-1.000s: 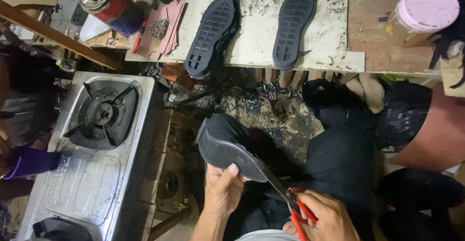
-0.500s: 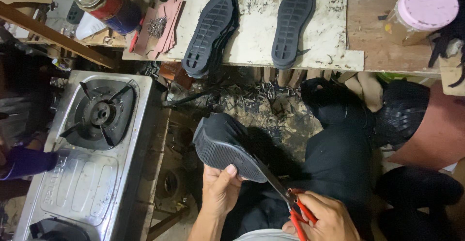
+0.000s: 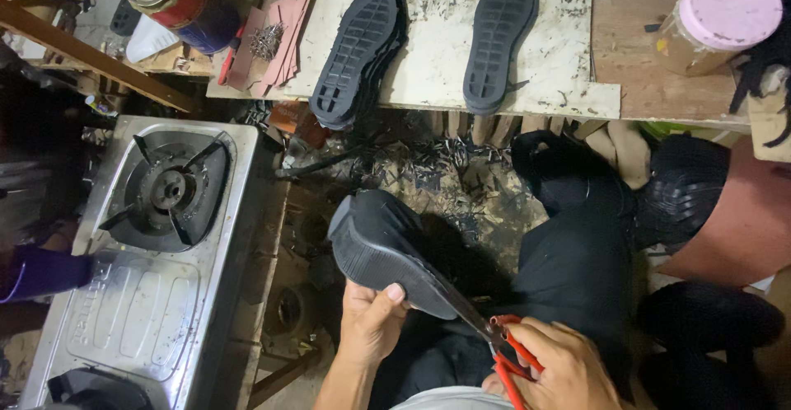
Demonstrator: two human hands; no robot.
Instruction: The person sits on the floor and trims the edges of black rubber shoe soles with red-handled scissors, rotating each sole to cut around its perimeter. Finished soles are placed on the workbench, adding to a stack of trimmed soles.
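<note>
Left hand (image 3: 372,323) grips black shoe (image 3: 387,249), right hand (image 3: 560,369) clenches red-handled scissors (image 3: 503,348); pink-lidded jar (image 3: 713,23) on bench top-right.

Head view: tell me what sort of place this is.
Probably a small shoemaking or shoe-repair workshop: loose soles on the bench, a shoe in the left hand, scissors in the right hand.
</note>
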